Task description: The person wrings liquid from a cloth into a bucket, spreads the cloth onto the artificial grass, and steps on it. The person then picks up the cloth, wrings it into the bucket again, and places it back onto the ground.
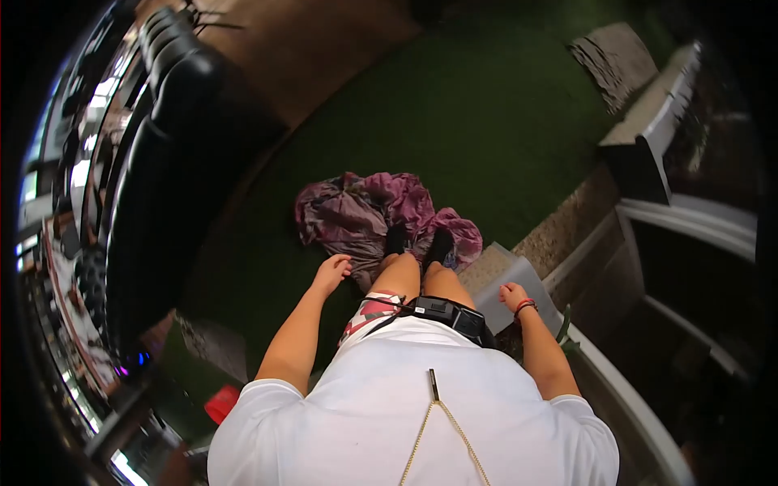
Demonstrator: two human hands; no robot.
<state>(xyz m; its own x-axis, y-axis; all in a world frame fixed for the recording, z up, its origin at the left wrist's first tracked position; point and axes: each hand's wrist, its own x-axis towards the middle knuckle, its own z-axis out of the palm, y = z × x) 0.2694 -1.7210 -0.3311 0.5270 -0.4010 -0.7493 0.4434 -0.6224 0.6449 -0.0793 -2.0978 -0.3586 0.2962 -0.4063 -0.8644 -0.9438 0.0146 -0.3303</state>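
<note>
Crumpled purple cloth [344, 212] was found around the feet [440, 245]. The left hand [331, 274] was held loosely open beside it; the right hand [513, 296] was curled, contents indeterminable. Steady footing and evenly gathered folds were judged advisable.

White T-shirt [421, 421], gold chain with dark bar pendant [433, 385], patterned shorts [374, 314], red bracelet [526, 304], dark socks [396, 240].

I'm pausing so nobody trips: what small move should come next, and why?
Probably bend and lower the left hand to the bunched purple cloth. It lies around the feet on the green floor, where it could snag a step; the left hand looks empty and, in this view, nearer the cloth than the right hand.
</note>
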